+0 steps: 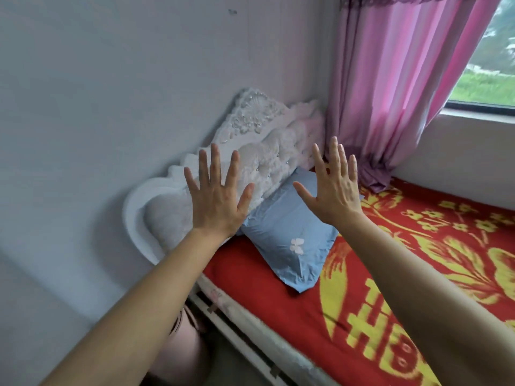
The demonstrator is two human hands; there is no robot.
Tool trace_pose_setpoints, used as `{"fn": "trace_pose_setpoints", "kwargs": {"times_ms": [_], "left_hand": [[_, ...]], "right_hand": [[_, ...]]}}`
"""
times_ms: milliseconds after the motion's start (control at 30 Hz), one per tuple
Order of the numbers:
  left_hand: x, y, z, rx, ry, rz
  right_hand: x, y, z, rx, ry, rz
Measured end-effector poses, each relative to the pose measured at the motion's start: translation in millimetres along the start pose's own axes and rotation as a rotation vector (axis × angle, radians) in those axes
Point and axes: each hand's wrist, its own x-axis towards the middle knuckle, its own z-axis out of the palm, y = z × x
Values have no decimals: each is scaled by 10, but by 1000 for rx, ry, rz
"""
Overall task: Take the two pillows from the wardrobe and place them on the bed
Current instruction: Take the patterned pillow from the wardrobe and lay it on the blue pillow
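Note:
A light blue pillow (284, 232) with a small white butterfly on it lies on the bed (390, 274), leaning against the white tufted headboard (267, 151). The bed has a red blanket with yellow flowers. My left hand (217, 199) is raised in front of the headboard, fingers spread, holding nothing. My right hand (334, 188) is raised above the pillow's far end, fingers also spread and empty. Only one pillow is in view. No wardrobe is visible.
A pink curtain (395, 79) hangs at the bed's far corner beside a window (490, 65). A pale wall (111, 79) runs behind the headboard. The white bed rail (250, 330) borders the near side, with a pink object (186, 341) on the floor below.

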Motion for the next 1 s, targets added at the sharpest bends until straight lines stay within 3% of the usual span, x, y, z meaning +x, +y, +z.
{"fn": "trace_pose_setpoints", "kwargs": {"times_ms": [167, 300, 567, 800, 1000], "left_hand": [[-895, -219, -200, 27, -108, -12], [-1309, -340, -600, 64, -114, -44], [-2164, -547, -1699, 246, -43, -142], [-3583, -246, -2347, 336, -172, -312], [-4685, -195, -2914, 483, -327, -379]], "right_hand": [[-873, -370, -118, -100, -64, -182], [-1143, -568, -366, -109, -99, -223], [-1517, -1247, -912, 103, -114, -331], [-2739, -1478, -1095, 252, -130, -398], [-3629, -1856, -1265, 334, -288, -406]]}}
